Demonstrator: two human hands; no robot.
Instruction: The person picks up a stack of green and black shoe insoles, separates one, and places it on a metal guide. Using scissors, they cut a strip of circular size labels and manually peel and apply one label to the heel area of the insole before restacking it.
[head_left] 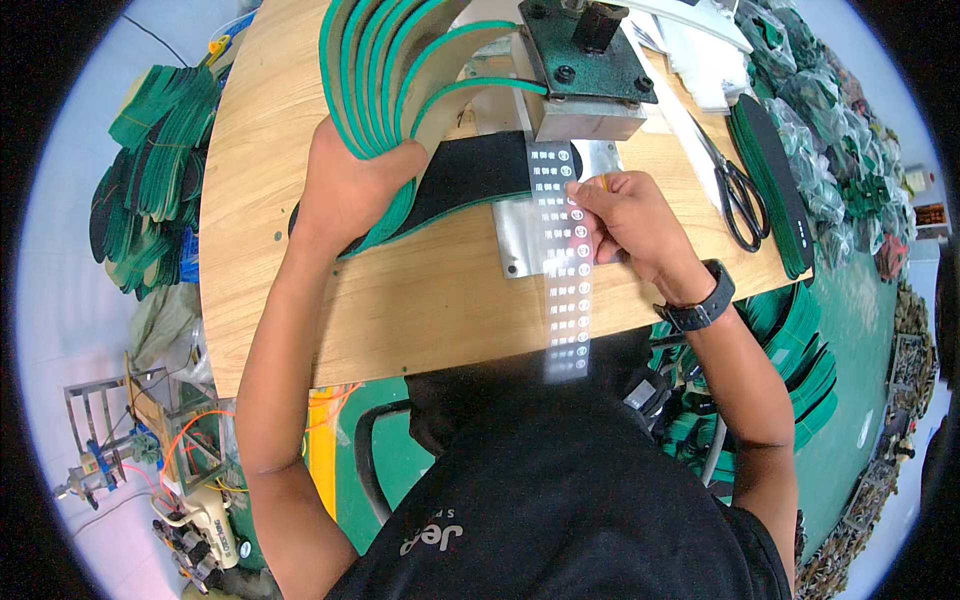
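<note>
My left hand [355,185] is wrapped round a fanned stack of green-edged insoles [375,75], which curve upward from its grip. Below them a black-topped insole [465,175] lies with one end on a metal plate [518,245], under the block of a press [588,118]. Between thumb and fingers, my right hand [640,225] pinches a clear strip of transfer labels [567,300] with white print. The strip crosses the insole's end and hangs over the table's near edge. Part of the insole is hidden behind my left hand.
Black-handled scissors [743,205] lie on the wooden table [440,320] at the right, beside a row of black and green insoles [770,185]. White sheets [705,60] sit at the back right. More insoles are piled at the left [155,165] and in bags [810,110] at the far right.
</note>
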